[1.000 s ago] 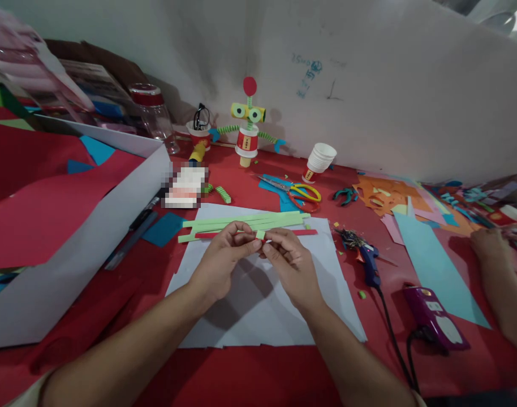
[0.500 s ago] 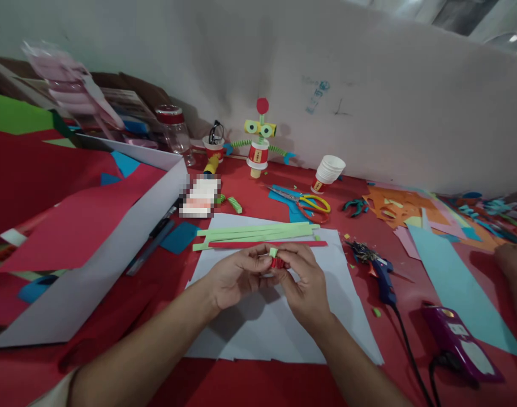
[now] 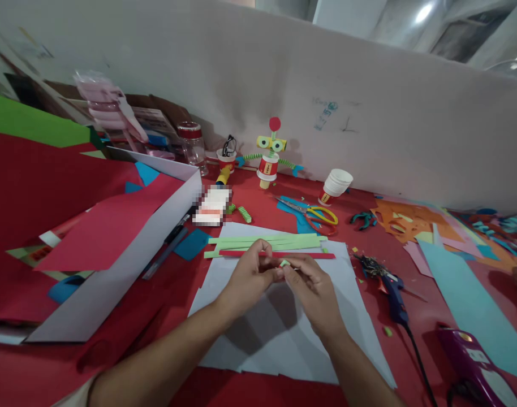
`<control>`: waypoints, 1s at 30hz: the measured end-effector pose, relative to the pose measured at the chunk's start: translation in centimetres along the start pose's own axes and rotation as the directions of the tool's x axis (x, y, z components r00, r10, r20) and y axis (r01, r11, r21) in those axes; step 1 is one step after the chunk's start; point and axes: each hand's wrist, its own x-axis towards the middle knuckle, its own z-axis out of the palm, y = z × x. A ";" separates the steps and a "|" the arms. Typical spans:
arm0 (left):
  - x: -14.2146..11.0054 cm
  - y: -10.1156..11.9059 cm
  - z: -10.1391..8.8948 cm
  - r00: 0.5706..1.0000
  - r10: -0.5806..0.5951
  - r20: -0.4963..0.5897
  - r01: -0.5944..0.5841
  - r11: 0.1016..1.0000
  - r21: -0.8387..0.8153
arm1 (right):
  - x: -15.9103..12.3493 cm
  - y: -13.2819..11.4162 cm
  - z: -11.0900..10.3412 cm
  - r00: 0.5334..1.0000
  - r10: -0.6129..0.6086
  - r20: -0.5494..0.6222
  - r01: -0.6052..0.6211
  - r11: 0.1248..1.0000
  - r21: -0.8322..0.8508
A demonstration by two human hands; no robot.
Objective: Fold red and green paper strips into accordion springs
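My left hand (image 3: 252,277) and my right hand (image 3: 313,285) meet above the white paper sheets (image 3: 258,345). Between their fingertips is a small folded paper strip (image 3: 285,264); its light green end shows, and the fingers hide most of the rest. Both hands are closed in a pinch on it. Just beyond them lie several light green paper strips (image 3: 284,242) and one red strip (image 3: 322,256). Two green accordion-folded pieces, one of them this folded paper spring (image 3: 244,214), rest farther back on the red table.
A paper-cup figure (image 3: 267,167) stands by the wall, with stacked cups (image 3: 337,183) to its right. Scissors (image 3: 309,213), pliers (image 3: 362,220) and a glue gun (image 3: 394,297) with a cord lie on the right. A white box (image 3: 156,226) of coloured paper fills the left.
The view has shifted, so the scene sits lower and farther right. My fingers have turned the folded strip; its red part, visible before, is now hidden, and my left fingers are more bent.
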 end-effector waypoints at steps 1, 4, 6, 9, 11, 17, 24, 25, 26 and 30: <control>0.0 -0.1 0.1 0.999 0.030 0.014 -0.030 0.999 0.023 | 0.1 0.1 -0.1 0.999 0.036 -0.010 -0.036 0.999 0.030; 0.1 -0.3 0.0 0.997 0.072 0.035 -0.074 0.994 0.084 | 0.3 0.3 -0.1 0.994 0.105 0.015 -0.106 0.986 0.130; 0.0 -0.4 -0.2 0.993 0.111 0.043 -0.117 0.979 0.165 | 0.5 0.4 -0.2 0.994 0.105 0.021 -0.107 0.980 0.166; -0.2 -0.3 -0.3 0.985 0.152 0.079 -0.169 0.932 0.319 | 0.6 0.6 -0.3 0.997 0.063 -0.035 -0.059 0.992 0.113; -0.4 -0.2 -0.1 0.985 0.144 0.098 -0.169 0.923 0.346 | 0.6 0.7 -0.4 0.995 0.061 -0.075 -0.055 0.996 0.070; -0.1 0.4 -0.3 0.997 0.050 -0.064 -0.050 0.999 0.003 | 0.5 0.5 -0.5 0.977 0.125 -0.171 -0.091 0.976 0.196; -0.2 0.6 -0.4 0.984 -0.141 -0.107 0.123 0.979 -0.160 | 0.1 0.1 0.4 0.979 -0.187 -0.082 0.178 0.979 -0.097; -0.3 0.5 -0.4 0.983 -0.155 -0.102 0.136 0.975 -0.174 | 0.1 0.2 0.5 0.975 -0.199 -0.094 0.189 0.976 -0.108; -0.3 0.5 -0.3 0.981 -0.168 -0.093 0.149 0.971 -0.185 | 0.1 0.3 0.6 0.973 -0.202 -0.107 0.191 0.976 -0.107; -0.3 0.4 -0.4 0.971 -0.235 -0.034 0.221 0.949 -0.225 | 0.1 0.5 0.6 0.971 -0.209 -0.117 0.199 0.976 -0.086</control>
